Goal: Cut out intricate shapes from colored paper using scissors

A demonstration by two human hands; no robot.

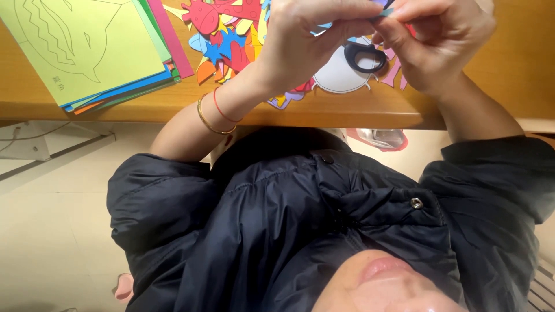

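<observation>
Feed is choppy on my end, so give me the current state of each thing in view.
Left hand: raised, fingers pinching a small paper piece.
Right hand: raised, pinching the same piece.
Small paper piece: held between both hands, mostly hidden.
Scissors: lying on the desk.
Paper stack: flat, green sheet on top.
Coloured cut-outs: lying in a pile.

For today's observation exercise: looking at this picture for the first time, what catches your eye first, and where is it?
Two hands meet at the top: the left hand and right hand pinch a small blue paper scrap between them. Beneath them a heap of bright paper cut-outs covers the wooden table, with black-handled scissors. At top left lies a stack of coloured paper.
</observation>
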